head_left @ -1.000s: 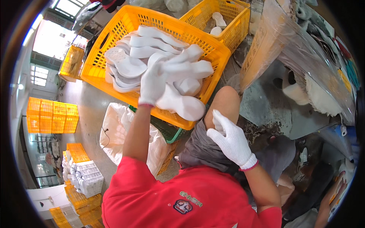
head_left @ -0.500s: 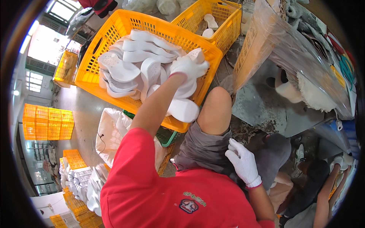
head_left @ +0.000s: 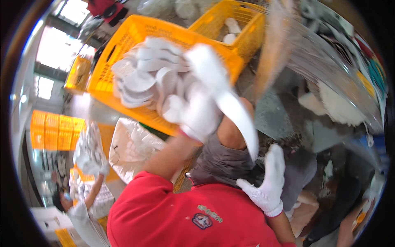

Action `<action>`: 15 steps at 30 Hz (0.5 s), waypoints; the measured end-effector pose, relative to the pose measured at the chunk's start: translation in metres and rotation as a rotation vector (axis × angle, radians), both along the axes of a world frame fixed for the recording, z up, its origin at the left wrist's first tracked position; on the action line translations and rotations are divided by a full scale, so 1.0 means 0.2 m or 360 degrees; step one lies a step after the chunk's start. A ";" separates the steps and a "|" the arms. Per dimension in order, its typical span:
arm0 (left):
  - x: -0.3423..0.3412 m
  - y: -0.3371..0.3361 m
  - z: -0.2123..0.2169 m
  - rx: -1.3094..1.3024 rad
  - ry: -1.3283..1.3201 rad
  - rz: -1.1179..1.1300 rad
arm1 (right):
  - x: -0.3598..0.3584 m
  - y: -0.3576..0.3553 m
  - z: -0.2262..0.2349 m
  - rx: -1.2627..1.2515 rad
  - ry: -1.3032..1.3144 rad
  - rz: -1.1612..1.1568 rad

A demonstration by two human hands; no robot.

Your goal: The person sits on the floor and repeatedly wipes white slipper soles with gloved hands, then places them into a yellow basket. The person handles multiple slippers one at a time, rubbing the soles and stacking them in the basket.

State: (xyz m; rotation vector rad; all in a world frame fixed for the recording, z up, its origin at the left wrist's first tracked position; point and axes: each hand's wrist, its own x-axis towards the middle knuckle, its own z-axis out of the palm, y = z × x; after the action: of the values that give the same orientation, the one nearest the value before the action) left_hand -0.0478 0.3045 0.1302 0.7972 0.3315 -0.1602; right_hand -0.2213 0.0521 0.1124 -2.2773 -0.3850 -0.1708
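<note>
A long, curved white shoe insole (head_left: 237, 111), smeared by motion, is in my gloved left hand (head_left: 201, 115), over the near right edge of a yellow plastic crate (head_left: 109, 96). The fingers are blurred but closed round its middle. Inside the crate lies a heap of white insoles (head_left: 140, 80), some with small holes. My right hand (head_left: 266, 179), also in a white glove, is open above my lap. Its fingers point up and its thumb is spread. The lower end of the insole hangs just beside it, apart from the fingers.
A second yellow crate (head_left: 251, 33) with a few white pieces stands behind. At the left are a white sack (head_left: 131, 148), stacked yellow crates (head_left: 51, 129) and a co-worker (head_left: 80, 218) handling pale pieces. Plastic-wrapped cardboard (head_left: 273, 53) rises at the right.
My left hand has lifted an insole out of the crate and brought it toward me. My right hand has risen slightly with fingers spread. A co-worker has come into view at the left.
</note>
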 end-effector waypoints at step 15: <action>-0.25 -1.34 -0.51 -0.0216 0.0441 -0.1163 | -0.33 -0.34 0.23 0.1716 0.0643 -0.1603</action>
State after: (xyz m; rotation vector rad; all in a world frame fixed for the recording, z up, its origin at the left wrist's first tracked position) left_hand -0.0978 0.0364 0.0278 0.7323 0.2725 -0.9749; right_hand -0.2881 -0.0168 0.1591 -1.1816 0.8982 -0.3115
